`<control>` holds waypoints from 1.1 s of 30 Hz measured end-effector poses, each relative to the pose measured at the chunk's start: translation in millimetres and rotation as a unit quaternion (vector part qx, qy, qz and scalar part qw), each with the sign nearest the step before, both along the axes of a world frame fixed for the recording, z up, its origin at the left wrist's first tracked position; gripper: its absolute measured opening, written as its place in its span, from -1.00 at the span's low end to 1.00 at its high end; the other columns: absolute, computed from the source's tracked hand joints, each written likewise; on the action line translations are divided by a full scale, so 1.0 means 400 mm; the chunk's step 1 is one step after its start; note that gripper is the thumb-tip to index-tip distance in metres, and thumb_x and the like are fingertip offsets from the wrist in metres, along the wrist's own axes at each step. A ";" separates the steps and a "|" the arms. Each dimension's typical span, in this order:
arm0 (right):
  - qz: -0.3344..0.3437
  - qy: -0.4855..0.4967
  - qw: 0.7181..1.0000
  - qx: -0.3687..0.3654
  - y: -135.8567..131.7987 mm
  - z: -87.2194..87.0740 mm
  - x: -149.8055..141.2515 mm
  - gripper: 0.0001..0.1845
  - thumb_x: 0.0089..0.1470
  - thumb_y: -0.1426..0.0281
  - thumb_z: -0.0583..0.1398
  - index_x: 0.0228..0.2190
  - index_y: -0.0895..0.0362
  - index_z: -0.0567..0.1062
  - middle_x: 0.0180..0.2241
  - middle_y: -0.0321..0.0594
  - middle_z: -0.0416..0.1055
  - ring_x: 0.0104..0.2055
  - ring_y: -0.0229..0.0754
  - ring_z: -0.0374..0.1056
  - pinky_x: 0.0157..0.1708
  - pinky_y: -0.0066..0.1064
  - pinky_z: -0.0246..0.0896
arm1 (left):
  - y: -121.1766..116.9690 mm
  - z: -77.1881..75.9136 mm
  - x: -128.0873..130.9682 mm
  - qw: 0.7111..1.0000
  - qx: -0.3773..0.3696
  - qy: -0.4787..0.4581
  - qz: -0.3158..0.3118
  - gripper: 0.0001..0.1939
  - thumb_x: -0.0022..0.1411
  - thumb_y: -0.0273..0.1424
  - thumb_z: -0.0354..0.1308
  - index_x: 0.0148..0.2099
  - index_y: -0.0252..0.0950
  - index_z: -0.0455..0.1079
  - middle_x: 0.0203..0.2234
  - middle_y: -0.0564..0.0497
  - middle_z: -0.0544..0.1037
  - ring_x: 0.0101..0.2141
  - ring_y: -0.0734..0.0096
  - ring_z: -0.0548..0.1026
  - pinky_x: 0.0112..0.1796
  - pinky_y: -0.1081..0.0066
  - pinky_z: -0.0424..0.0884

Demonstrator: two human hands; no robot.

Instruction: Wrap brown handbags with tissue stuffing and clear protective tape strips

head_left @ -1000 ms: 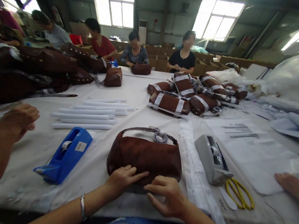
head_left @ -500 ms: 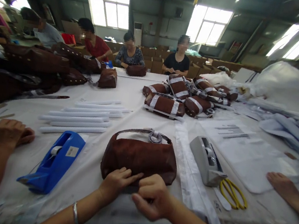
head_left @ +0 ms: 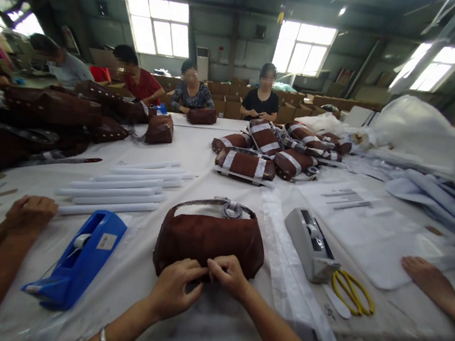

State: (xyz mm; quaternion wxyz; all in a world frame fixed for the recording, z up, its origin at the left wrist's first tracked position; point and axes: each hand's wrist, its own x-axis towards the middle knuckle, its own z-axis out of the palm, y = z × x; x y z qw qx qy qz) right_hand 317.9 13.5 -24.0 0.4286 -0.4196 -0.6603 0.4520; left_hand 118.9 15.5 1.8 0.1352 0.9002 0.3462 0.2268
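A brown suede-look handbag (head_left: 209, 242) lies on the white-covered table in front of me, its handle to the far side with a wrapped coil on it. My left hand (head_left: 178, 289), a silver bangle on its wrist, grips the near lower edge with bent fingers, thumb toward me. Beside it, my right hand (head_left: 230, 275) is closed in a pinch against the same edge, its fingertips meeting the left forefinger. Anything small between those fingertips is hidden. On the left stands a blue tape dispenser (head_left: 81, 262); a grey tape dispenser (head_left: 312, 247) is on the right.
Yellow-handled scissors (head_left: 352, 293) lie by the grey dispenser. White rolled tubes (head_left: 115, 193) lie at left, wrapped bags (head_left: 246, 163) farther back, and piled brown bags (head_left: 52, 105) far left. Co-workers' hands rest at left (head_left: 33, 214) and right (head_left: 429, 277). Several people sit opposite.
My right hand has come down from above onto the bag's near edge, against my left hand. My left fingers have bent more. The co-worker's hands at left have shifted right; the camera view tilted slightly.
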 end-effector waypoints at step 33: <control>0.205 -0.094 0.966 0.123 0.114 0.055 -0.062 -0.34 0.29 0.01 -0.01 -0.71 0.14 0.26 -0.69 -0.35 0.15 -0.64 -0.37 0.02 -0.60 -0.46 -0.05 | 0.084 -0.172 0.013 0.937 0.146 -0.061 0.313 -0.32 0.39 -0.57 -0.19 0.47 -0.17 -0.26 0.33 -0.09 0.22 0.32 0.30 0.15 0.23 0.21 0.28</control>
